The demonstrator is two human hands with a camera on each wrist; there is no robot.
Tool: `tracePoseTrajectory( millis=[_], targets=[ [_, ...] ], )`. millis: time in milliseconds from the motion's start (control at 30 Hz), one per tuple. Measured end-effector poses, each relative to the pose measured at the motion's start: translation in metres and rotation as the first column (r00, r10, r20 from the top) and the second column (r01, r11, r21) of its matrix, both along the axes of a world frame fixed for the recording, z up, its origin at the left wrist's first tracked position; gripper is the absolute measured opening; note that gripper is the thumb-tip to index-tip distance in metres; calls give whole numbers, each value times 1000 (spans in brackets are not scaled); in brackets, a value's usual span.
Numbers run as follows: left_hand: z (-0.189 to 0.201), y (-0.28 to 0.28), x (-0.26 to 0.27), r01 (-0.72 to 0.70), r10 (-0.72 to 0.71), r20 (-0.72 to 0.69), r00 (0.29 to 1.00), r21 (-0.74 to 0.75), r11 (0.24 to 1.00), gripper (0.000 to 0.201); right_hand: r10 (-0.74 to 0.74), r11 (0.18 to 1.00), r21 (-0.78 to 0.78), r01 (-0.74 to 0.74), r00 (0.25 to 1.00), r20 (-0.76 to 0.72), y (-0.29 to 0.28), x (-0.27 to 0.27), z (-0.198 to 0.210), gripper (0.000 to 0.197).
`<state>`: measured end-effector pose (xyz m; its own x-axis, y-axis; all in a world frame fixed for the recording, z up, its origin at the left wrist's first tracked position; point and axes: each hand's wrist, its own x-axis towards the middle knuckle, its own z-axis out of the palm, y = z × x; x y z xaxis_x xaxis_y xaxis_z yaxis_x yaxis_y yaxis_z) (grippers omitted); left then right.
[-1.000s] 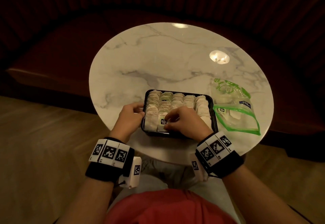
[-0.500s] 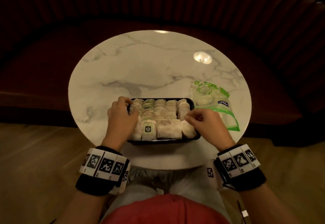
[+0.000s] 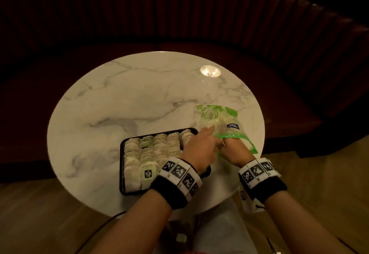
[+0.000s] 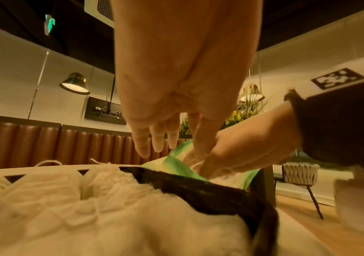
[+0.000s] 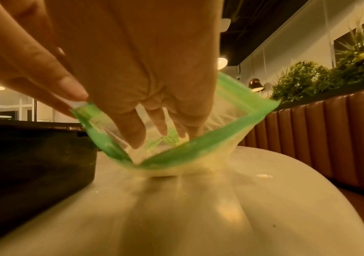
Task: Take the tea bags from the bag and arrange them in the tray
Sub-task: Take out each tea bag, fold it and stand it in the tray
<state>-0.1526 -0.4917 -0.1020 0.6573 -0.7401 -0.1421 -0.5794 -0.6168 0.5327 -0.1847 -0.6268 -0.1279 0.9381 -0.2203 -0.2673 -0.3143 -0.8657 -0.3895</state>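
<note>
A black tray packed with rows of pale tea bags sits near the table's front edge. Right of it lies a clear zip bag with a green rim, and pale tea bags show blurred inside. My left hand crosses over the tray's right end and its fingers pinch the left corner of the bag's rim, holding it up off the table. My right hand has its straight fingers inside the bag's mouth, and nothing shows gripped in them.
The round marble table is bare behind the tray and bag. A dark red booth bench curves around its far side. Wooden floor lies at the near side, with the tray close to the table's front edge.
Both hands have left the tray's ends and moved right to the bag. The left hand now holds the rim and the right fingers have gone into the mouth.
</note>
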Motion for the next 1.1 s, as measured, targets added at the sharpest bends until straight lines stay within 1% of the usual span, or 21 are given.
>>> tracePoseTrajectory(
  millis=[67, 133, 167, 200, 233, 300, 333, 367, 400, 433, 467, 500, 533, 633, 667, 767, 800, 900, 1000, 1067, 1100],
  targets=[
    [-5, -5, 6, -14, 14, 8, 1000, 31, 999, 44, -30, 999, 16, 31, 996, -80, -2, 13, -2, 40],
    [-8, -6, 11, -71, 70, 12, 997, 48, 996, 49, -42, 999, -23, 38, 980, -197, -2, 23, 5, 35],
    [-8, -6, 12, -89, 88, 11, 996, 55, 995, 52, -33, 997, -70, 18, 974, -223, -2, 28, 8, 36],
    [-8, -6, 12, -97, 96, 10, 995, 63, 993, 55, -49, 998, -61, 35, 968, -247, -3, 33, 8, 39],
    [-8, -7, 12, -98, 97, 9, 995, 75, 992, 56, -56, 997, -58, 41, 960, -276, -2, 36, 12, 45],
    [-7, -9, 11, -100, 99, 12, 995, 92, 991, 56, -59, 991, -134, 22, 958, -280, -9, 47, 7, 78],
    [-8, -9, 11, -100, 100, 10, 995, 85, 991, 56, -61, 986, -164, 12, 954, -294, -19, 57, -5, 92],
    [-9, -9, 12, -100, 101, -1, 995, 73, 992, 57, -59, 978, -206, -13, 939, -339, -29, 65, -18, 102],
    [-9, -9, 12, -99, 100, -12, 995, 57, 993, 59, -49, 978, -205, -29, 929, -367, -39, 72, -30, 106],
    [-9, -9, 13, -98, 98, -16, 995, 44, 994, 60, -31, 979, -198, -46, 929, -368, -47, 79, -38, 96],
    [-8, -8, 13, -93, 93, -12, 996, 34, 995, 61, -27, 974, -217, -59, 928, -371, -46, 80, -31, 76],
    [-6, -8, 14, -87, 87, -5, 996, 27, 996, 61, -22, 973, -223, -66, 930, -367, -34, 75, -9, 61],
    [-5, -7, 14, -83, 83, 4, 997, 20, 996, 61, 20, 966, -233, -108, 937, -349, -28, 72, 5, 57],
    [-3, -6, 17, -108, 107, 29, 994, 42, 993, 55, 64, 922, -345, -176, 948, -312, -28, 74, 23, 62],
    [-5, -6, 19, -123, 121, 29, 992, 48, 991, 52, 73, 914, -354, -197, 940, -333, -27, 71, 25, 63],
    [-7, -5, 23, -142, 140, 26, 990, 76, 987, 53, 94, 930, -304, -205, 935, -341, -28, 78, 13, 82],
    [-8, -6, 24, -135, 132, 33, 991, 75, 988, 54, 117, 930, -293, -223, 934, -338, -29, 80, 8, 82],
    [-6, -7, 23, -127, 123, 60, 991, 65, 990, 54, 45, 957, -253, -139, 938, -344, -25, 86, -6, 63],
    [-7, -10, 21, -143, 138, 93, 986, 45, 989, 51, 22, 972, -215, -99, 944, -331, -15, 71, -4, 43],
    [-9, -11, 22, -152, 146, 103, 984, 47, 987, 50, 4, 989, -135, -55, 934, -357, -17, 59, -14, 38],
    [-9, -11, 21, -153, 147, 100, 984, 53, 987, 49, -17, 995, -95, -15, 943, -331, -19, 52, -18, 40]
  ],
)
